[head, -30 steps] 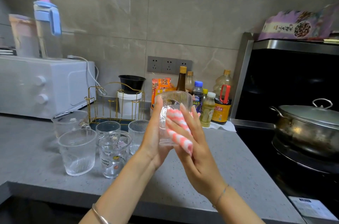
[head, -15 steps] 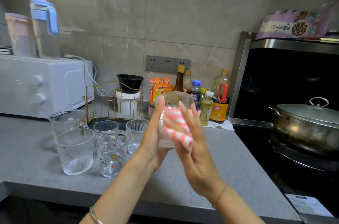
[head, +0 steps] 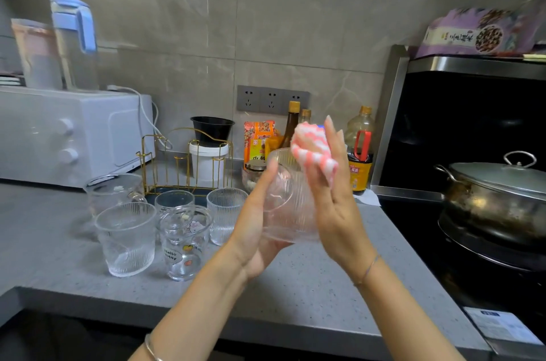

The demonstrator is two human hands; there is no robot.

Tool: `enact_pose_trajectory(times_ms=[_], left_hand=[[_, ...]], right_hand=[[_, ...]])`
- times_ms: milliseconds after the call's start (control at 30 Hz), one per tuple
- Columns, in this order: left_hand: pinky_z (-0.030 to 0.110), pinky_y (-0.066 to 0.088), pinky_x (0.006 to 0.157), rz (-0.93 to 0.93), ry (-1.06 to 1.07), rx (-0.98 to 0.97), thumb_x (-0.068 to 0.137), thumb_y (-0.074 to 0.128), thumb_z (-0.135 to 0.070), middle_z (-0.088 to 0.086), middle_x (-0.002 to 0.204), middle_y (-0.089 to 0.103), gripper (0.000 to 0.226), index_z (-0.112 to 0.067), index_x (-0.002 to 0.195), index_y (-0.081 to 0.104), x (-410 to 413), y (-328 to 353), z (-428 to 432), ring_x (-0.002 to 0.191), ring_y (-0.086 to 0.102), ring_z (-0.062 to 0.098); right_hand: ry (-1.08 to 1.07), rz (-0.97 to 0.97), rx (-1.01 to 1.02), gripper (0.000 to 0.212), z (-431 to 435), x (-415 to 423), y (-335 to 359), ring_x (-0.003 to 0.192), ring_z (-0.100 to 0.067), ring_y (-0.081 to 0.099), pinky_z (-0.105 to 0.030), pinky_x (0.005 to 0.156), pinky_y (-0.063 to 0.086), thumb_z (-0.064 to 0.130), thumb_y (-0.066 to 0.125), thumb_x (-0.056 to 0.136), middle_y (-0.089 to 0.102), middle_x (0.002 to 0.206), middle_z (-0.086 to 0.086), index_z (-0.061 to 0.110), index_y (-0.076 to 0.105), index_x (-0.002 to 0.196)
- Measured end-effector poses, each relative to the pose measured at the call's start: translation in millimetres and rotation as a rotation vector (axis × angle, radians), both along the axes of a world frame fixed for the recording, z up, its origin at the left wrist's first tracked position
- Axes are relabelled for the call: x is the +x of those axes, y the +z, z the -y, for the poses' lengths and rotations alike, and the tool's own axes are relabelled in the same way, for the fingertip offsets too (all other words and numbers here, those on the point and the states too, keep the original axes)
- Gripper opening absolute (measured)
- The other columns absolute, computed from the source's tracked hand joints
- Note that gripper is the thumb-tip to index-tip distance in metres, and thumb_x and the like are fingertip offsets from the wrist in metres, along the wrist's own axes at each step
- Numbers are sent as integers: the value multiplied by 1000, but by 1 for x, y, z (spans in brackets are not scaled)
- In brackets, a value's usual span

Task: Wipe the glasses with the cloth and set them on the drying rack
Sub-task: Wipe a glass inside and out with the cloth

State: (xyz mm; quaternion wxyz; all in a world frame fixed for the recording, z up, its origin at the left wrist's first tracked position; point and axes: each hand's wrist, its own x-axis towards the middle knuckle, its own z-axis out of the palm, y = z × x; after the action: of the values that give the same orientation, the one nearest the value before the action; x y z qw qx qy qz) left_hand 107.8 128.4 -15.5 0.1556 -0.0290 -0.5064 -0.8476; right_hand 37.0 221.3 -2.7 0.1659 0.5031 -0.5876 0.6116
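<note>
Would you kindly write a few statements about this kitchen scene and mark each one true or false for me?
1. The left hand holds a ribbed glass above the counter. True.
2. The cloth is plain blue. False: it is striped pink and white, and the right hand holds it at the glass's rim.
3. Two glasses stand on the rack. False: the rack holds no glasses; the other glasses stand on the counter in front of it.
4. The pot on the stove has its lid on. True.
</note>
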Motion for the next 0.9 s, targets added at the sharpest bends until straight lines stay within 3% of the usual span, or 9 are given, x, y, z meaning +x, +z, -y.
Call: enact_pose_trajectory(times_ms=[167,300,433,533,600,667,767,833,900], left_hand=[[45,44,98,-32,43,-13,83,65,-47,14,121,67,52,-17,126,64,5,-3,0,106,65,25],[40,47,97,-64,70,136,84,56,-49,16,118,68,53,-9,116,70,0,6,1,104,67,25],[35,54,91,-44,-45,194,85,49,-58,17,111,68,67,1,108,72,1,12,4,96,70,25],[37,50,99,-43,-59,166,83,50,-59,17,121,66,69,-2,114,71,-1,9,6,110,66,25],[43,44,104,-70,6,111,86,52,-54,15,128,63,61,-9,125,65,-1,6,4,119,60,25],[45,42,102,-68,49,81,88,51,-52,11,126,65,54,-14,125,65,-2,2,1,115,61,23],[44,44,96,-54,47,67,87,56,-54,15,128,63,56,-16,127,64,-3,-3,-7,110,60,24],[44,46,96,-81,57,56,86,56,-54,16,129,62,57,-17,129,62,-4,-4,-10,112,60,25],[44,48,96,-97,72,79,90,54,-52,15,126,65,54,-15,128,63,-6,-1,-11,114,61,24]], right_hand=[[62,73,17,65,-1,-1,-6,147,-9,8,-49,119,16,58,35,94,16,157,18,32,17,151],[51,-105,39,59,-1,16,-30,148,-13,2,-50,120,8,49,29,99,12,158,19,21,24,150],[8,-260,89,43,0,15,-49,149,-24,-1,-41,120,5,47,28,101,7,159,17,39,41,141],[-34,-320,103,45,0,10,-40,149,-22,-4,-40,120,3,45,27,101,6,159,17,29,48,138],[-57,-315,70,42,-1,7,-24,149,-20,-5,-34,120,1,46,26,101,7,158,19,39,43,139],[-54,-207,12,45,-2,1,-6,148,-12,-4,-39,121,3,48,29,98,7,157,24,48,25,143],[-8,2,-52,59,-6,-8,8,147,-4,1,-48,120,10,46,34,97,12,157,22,29,16,151],[-6,27,-47,55,-6,-7,4,147,-3,1,-48,120,12,34,34,99,13,157,21,28,15,151],[21,2,-31,55,-7,1,-7,147,-6,2,-50,119,12,36,34,99,12,158,21,33,14,150]])
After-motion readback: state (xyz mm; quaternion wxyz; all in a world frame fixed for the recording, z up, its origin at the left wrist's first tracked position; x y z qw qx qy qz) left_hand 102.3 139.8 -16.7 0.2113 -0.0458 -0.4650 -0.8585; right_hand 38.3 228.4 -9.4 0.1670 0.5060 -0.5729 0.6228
